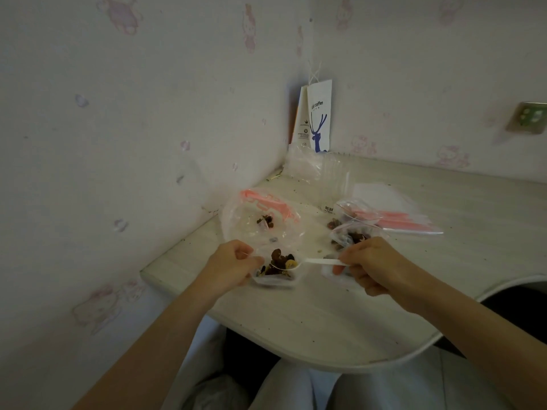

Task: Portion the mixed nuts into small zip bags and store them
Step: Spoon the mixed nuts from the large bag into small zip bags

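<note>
- The left hand has its fingers curled and pinches the edge of a small zip bag.
- The right hand, level with the left, grips the handle of a white spoon between thumb and curled fingers.
- Both forearms are bare and angle inward from the lower corners.

Pale wallpaper (faint pink cartoon figures) lines the corner; whitish curved-edged desk below.

bowl behind zip bag, paper bag in corner
</note>
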